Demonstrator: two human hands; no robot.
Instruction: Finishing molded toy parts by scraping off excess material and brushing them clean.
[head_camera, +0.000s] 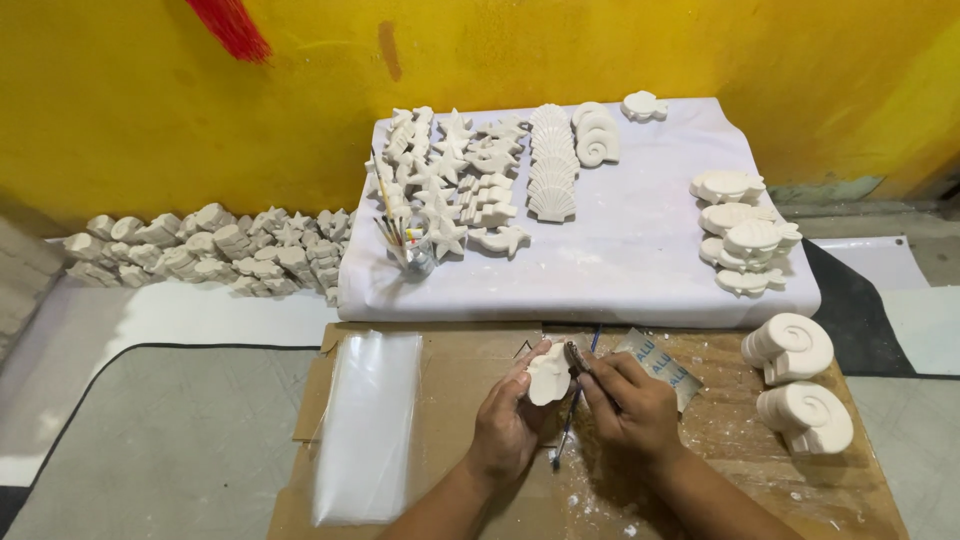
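Note:
My left hand holds a small white plaster figure above a cardboard sheet. My right hand grips a thin metal tool whose tip rests against the figure's right edge. A slim blue-handled tool lies on the cardboard between my hands. White dust and crumbs cover the cardboard under my right hand.
A white-covered board ahead carries rows of plaster stars, shells, snails and fish, plus a jar of brushes. Two spiral shell stacks stand at right. Clear plastic bags lie at left. More figures line the yellow wall.

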